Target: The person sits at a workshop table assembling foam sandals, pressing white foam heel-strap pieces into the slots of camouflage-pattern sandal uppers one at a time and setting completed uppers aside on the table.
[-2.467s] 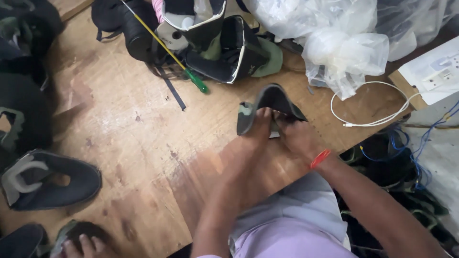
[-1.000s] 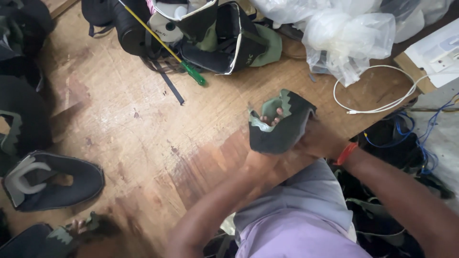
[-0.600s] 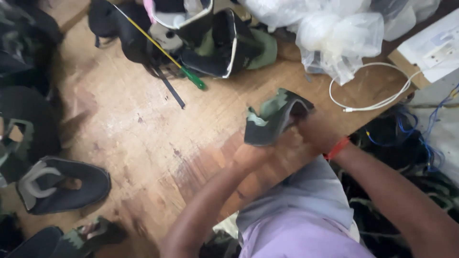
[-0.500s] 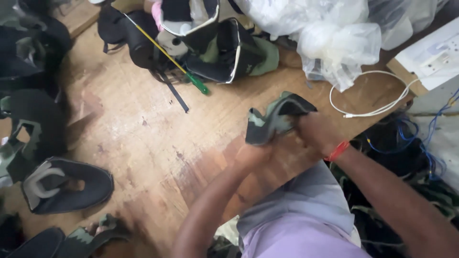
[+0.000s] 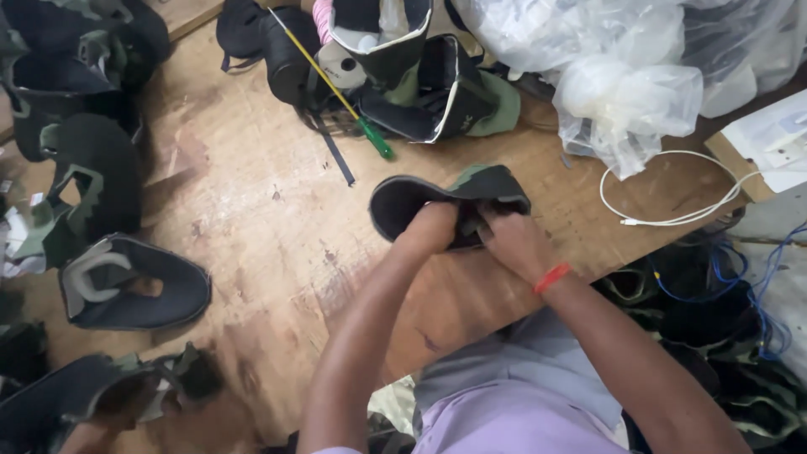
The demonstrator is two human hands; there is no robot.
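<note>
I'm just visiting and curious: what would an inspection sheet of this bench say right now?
Surface: worn wooden table, scuffed and stained.
Job's things: dark shoe upper with camouflage trim, held above the table.
Clutter: more shoe uppers at the left, a pile at the top, a yellow rod with green tip, clear plastic bags.
Hands: left hand and right hand both grip the upper; red wristband on the right.
Cables: white cable on the table, blue cable below.
Surroundings: dark material beneath the table edge at the right.

worn wooden table (image 5: 252, 227), scuffed, pale patches; white cable (image 5: 672, 210) at right edge.
</note>
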